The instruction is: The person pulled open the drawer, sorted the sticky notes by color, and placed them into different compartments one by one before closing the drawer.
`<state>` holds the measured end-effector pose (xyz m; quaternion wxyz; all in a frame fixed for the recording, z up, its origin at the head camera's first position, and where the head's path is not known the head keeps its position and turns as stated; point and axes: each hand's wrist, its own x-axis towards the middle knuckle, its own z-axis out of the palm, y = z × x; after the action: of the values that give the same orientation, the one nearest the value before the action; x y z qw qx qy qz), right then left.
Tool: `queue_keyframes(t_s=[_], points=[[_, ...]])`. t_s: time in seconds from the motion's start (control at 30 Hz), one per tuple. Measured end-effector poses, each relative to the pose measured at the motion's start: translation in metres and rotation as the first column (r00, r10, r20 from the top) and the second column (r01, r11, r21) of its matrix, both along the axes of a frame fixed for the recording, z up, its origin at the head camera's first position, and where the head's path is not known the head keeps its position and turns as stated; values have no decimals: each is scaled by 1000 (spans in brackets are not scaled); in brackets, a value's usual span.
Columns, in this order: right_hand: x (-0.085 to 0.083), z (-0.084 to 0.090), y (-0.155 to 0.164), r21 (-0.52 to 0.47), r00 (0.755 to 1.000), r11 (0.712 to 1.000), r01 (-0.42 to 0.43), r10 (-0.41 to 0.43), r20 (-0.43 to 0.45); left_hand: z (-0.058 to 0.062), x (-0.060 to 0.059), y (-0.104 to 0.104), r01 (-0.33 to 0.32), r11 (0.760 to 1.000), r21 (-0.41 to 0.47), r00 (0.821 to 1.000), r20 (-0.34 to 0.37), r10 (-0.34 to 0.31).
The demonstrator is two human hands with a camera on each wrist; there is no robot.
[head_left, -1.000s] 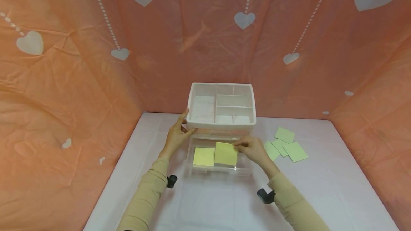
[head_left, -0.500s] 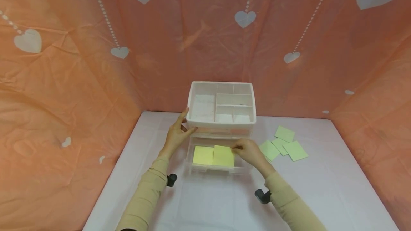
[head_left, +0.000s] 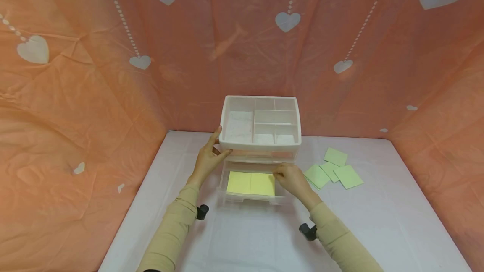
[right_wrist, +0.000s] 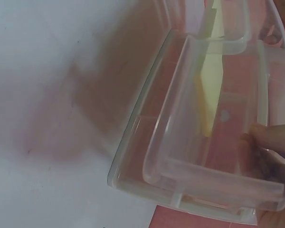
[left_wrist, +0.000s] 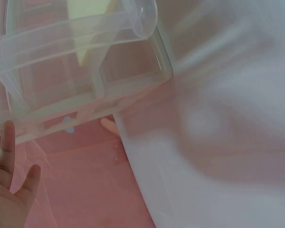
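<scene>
Our right hand (head_left: 292, 179), fingers curled, grip unclear, is at the rightmost square yellow paper pad (head_left: 262, 184) in the clear plastic drawer (head_left: 253, 198); we judge this the placing step, next calling for release.

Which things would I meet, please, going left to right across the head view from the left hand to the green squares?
Left hand → left yellow square → right yellow square → right hand → green squares.

Left fingers (left_wrist: 6, 159) spread, one tip at edge of pale box (left_wrist: 166, 66). Clear drawer (left_wrist: 42, 42) above them, pale yellow pad (left_wrist: 91, 12) seen through it. Pink cloth (left_wrist: 95, 175) just right of fingers, white tabletop (left_wrist: 232, 199) farther right.
</scene>
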<state>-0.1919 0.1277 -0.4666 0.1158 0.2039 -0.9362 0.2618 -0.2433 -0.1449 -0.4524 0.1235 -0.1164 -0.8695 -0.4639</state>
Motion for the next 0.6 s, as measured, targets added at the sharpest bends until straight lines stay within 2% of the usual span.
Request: queue_keyframes(t_s=[0.17,0.3,0.43,0.6], points=[[1,1,1,-31,996,999,26,-23,89,0,1,0,-2,1000,3,1000,-12,2],[4,2,1,-101,986,993,54,-37,164,0,2,0,2,1000,0,1000,-15,-2],[8,6,1,-172,986,984,54,-25,165,0,1,0,2,1000,-3,1000,-25,-2],[15,11,0,-227,992,973,35,-7,125,0,1,0,6,1000,0,1000,-29,-6]])
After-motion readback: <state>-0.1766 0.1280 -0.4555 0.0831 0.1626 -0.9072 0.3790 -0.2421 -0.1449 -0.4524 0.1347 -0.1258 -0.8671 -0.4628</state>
